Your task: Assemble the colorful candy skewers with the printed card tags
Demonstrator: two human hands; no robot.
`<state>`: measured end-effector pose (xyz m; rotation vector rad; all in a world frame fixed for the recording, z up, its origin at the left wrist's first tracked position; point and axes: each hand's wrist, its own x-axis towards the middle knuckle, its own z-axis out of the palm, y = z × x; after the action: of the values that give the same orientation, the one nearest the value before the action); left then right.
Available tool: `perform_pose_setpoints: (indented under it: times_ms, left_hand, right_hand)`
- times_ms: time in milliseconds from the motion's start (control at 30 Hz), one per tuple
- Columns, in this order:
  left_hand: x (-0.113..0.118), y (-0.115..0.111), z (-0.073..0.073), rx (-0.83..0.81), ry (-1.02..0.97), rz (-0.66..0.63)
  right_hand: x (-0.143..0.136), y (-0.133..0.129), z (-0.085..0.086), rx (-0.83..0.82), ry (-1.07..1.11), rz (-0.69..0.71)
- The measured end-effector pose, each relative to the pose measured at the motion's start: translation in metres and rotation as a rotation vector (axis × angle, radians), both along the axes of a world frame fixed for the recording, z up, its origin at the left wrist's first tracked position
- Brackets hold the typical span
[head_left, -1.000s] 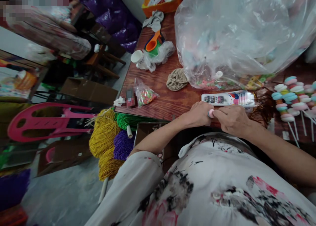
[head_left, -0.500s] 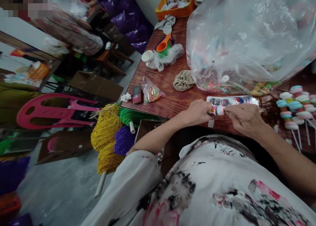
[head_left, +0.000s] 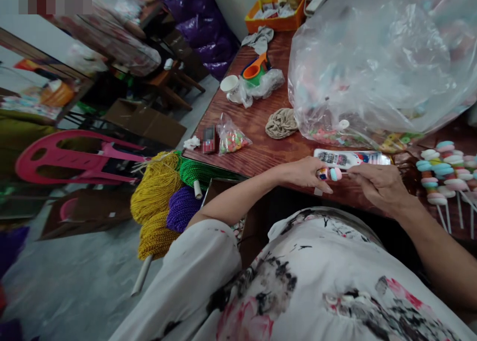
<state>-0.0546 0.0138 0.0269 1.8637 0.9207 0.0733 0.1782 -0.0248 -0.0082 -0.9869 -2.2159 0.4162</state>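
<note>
My left hand (head_left: 303,173) is at the table's near edge, its fingers around a short stack of pastel discs (head_left: 335,174) in pink, blue and white. The thumb is spread lower, below the stack. My right hand (head_left: 380,184) is closed in a pinch just right of the stack, on what looks like a thin stick running out of it. The fingertips hide most of that stick. Behind both hands lies a white printed tube (head_left: 335,159). To the right rest several disc stacks on white sticks (head_left: 436,177).
A big clear plastic bag (head_left: 372,68) of colourful pieces covers the table's far right. Further left are a beige cloth bundle (head_left: 281,123), a small bag of pieces (head_left: 231,137), a white cup (head_left: 229,85) and an orange basket (head_left: 274,18). Yellow cord hanks (head_left: 154,192) hang beside the table; another person sits beyond.
My left thumb has dropped away from the stack. My right fingers have drawn slightly right and down, leaving a small gap with a thin stick showing. The camera view has shifted a little.
</note>
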Motion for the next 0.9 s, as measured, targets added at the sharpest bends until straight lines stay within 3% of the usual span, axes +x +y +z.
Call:
perform_pose_setpoints:
  times_ms: [100,200,333,433,533,600,800,900]
  left_hand:
    - [0.009,0.000,-0.008,-0.048,-0.060,-0.094]
    - [0.017,-0.001,-0.021,-0.047,-0.127,-0.063]
    - [0.020,0.001,-0.030,-0.032,-0.165,-0.015]
    - [0.010,0.001,-0.019,0.224,-0.114,0.051]
    - [-0.007,-0.008,-0.003,0.719,0.060,0.267]
    - [-0.015,-0.019,-0.002,0.903,0.165,0.380]
    - [-0.006,-0.036,-0.036,0.812,0.185,0.443]
    - [0.001,-0.034,-0.041,0.820,0.182,0.469]
  right_hand:
    - [-0.005,0.010,0.009,0.008,-0.196,0.037]
    - [-0.011,0.020,0.016,0.000,-0.380,0.080]
    - [-0.015,0.025,0.013,-0.013,-0.376,0.108]
    - [-0.014,0.022,0.006,-0.057,-0.191,-0.004]
    - [-0.015,0.012,-0.004,-0.163,0.090,-0.251]
    - [-0.022,0.002,-0.013,-0.287,0.289,-0.395]
    - [-0.062,-0.026,-0.038,-0.965,0.909,-0.365]
    - [-0.069,-0.033,-0.038,-1.051,1.005,-0.335]
